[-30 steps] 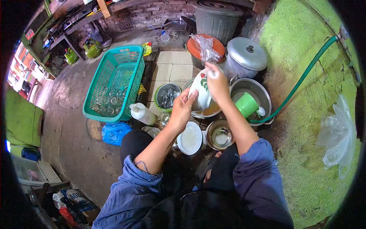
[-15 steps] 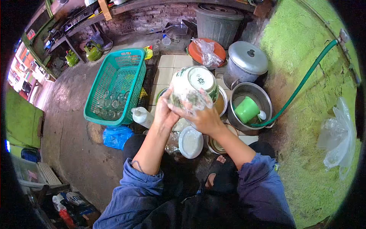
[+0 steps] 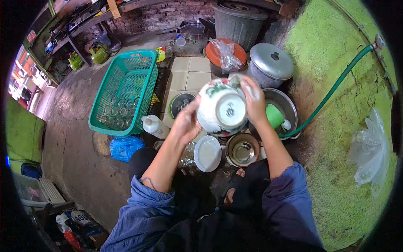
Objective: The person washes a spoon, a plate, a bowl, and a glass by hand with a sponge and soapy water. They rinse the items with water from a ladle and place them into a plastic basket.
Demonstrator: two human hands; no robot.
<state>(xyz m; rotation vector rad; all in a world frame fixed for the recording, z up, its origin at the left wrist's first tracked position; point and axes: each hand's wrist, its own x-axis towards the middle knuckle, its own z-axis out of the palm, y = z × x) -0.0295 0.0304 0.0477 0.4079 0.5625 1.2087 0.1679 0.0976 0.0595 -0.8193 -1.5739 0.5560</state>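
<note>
A white bowl [image 3: 212,110] with a green and red pattern is tilted between my hands, its ringed base facing me. My left hand [image 3: 187,122] grips its left edge. My right hand [image 3: 254,101] is wrapped round the right rim, with soapy foam on its fingers; whether a sponge is in it is hidden. Below the bowl stand a white oval tub [image 3: 208,153] and a brown-rimmed bowl [image 3: 243,150] with a metallic-looking inside. A green-rimmed round container [image 3: 174,110] is partly behind my left hand. Left of that hand is a white bottle [image 3: 155,127].
A teal basket [image 3: 152,73] with several glasses [image 3: 122,111] stands left. At right, a metal pot [image 3: 292,105] holds a green dipper [image 3: 274,116] beside a green hose [image 3: 336,88]. Behind are a lidded pot [image 3: 272,63], an orange lid [image 3: 235,52] and a grey bin [image 3: 239,27].
The bowl has turned and shifted slightly right and down. My right hand has moved from its foamy front side to the right rim; my left hand still grips the left side.
</note>
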